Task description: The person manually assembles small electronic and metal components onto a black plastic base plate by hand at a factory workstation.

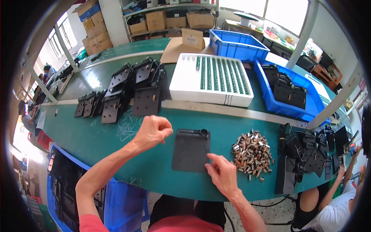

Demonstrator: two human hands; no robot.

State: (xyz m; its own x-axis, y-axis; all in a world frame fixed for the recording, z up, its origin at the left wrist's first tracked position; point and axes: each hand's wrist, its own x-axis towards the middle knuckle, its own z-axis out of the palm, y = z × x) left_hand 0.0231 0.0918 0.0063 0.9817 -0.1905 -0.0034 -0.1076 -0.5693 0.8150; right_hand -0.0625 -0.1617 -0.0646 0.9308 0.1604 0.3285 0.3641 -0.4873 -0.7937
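Observation:
A flat black panel (191, 156) with rounded corners lies on the green table in front of me. Along its far edge sits a dark bar with a round ring at its right end. My right hand (223, 174) grips the panel's right edge with thumb and forefinger, its other fingers curled. Raised above the table to the left of the panel is my left hand (152, 132), fingers bent and pinched together; whatever they hold, if anything, is too small to make out. A heap of small metal-and-brown parts (253, 154) lies right of my right hand.
Beyond the panel stands a white foam tray (181, 83) with rows of green pieces. Stacked black panels (147, 102) are at far left, a blue bin (266, 91) with more at far right. Black devices and cables (288, 166) crowd the right; a co-worker (340, 205) sits there.

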